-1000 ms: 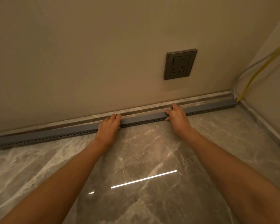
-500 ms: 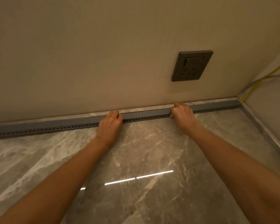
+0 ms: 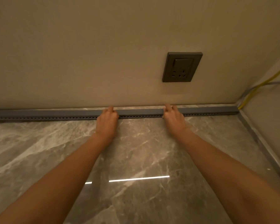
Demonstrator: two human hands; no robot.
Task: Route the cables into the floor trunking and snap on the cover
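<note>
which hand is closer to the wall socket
The right hand, resting on the trunking almost below the socket; the left hand sits farther left.

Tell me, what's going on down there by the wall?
A person is fitting grey floor trunking along the foot of the wall. The left hand and right hand both press on it, below a wall socket. A yellow cable and a grey cable run down the corner towards the trunking's right end.
</note>
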